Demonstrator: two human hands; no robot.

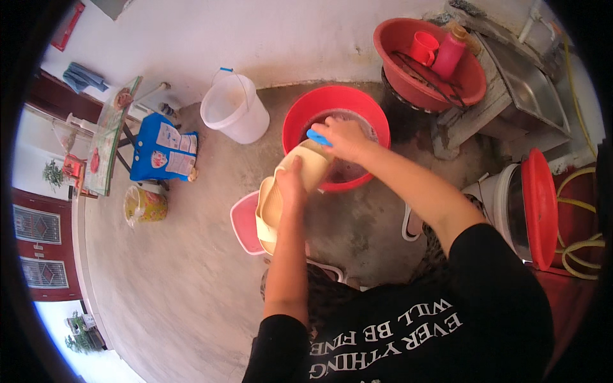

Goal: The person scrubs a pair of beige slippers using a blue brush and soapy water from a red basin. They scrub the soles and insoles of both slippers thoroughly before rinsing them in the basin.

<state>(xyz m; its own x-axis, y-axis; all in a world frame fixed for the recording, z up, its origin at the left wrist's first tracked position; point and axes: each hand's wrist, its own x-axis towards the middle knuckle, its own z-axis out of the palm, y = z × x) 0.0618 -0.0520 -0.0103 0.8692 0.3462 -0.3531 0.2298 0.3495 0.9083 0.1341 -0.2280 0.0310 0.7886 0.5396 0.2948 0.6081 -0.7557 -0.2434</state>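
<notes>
My left hand (293, 182) grips a cream-coloured slipper (311, 165) by its side, with the thumb across it. A blue brush (318, 137) is in my right hand (342, 136), held at the upper end of that slipper. Both hands are over the near left part of a red basin (299, 107) on the floor, which holds dark, sudsy water (347, 170). A second cream slipper (268, 215) lies against the first, below my left hand and above a small pink basin (243, 225). The brush's working side is hidden.
A white bucket (244, 117) stands left of the red basin. Farther left are a blue bag (148, 158), a patterned bin (146, 203) and a glass-topped table (107, 139). At right are a larger basin (397, 57) holding a mug and bottle, a metal sink (536, 91) and a lidded bucket (510, 210).
</notes>
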